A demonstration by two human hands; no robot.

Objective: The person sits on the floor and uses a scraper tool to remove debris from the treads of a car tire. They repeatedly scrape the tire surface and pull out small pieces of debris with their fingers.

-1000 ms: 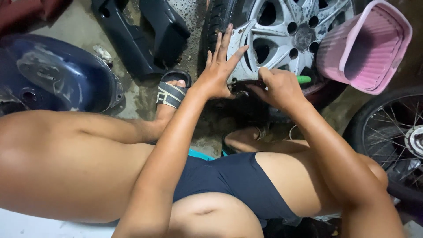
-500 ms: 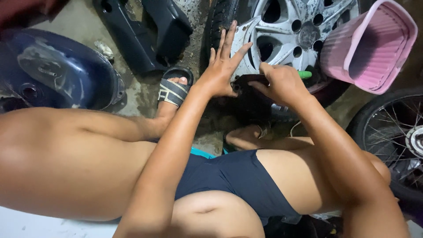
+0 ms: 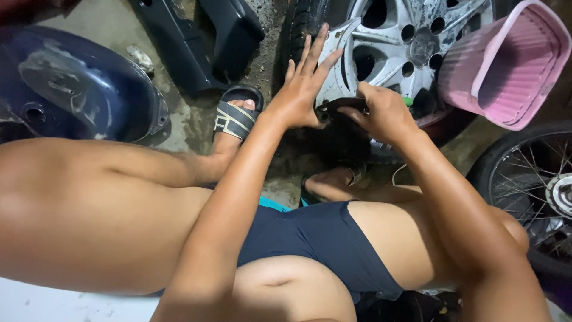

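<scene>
The left hand (image 3: 301, 95) presses its spread fingers (image 3: 316, 50) flat against the silver alloy wheel (image 3: 393, 42). At its 3 o'clock, the right hand (image 3: 381, 113) grips a dark part (image 3: 339, 106) at the rim.

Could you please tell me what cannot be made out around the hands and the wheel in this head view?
- Tool in right hand: hidden by its fingers; kind unclear.
- Wheel: top cut off by the frame edge, right side behind the pink basket.
- Left hand: its palm side faces away.
</scene>
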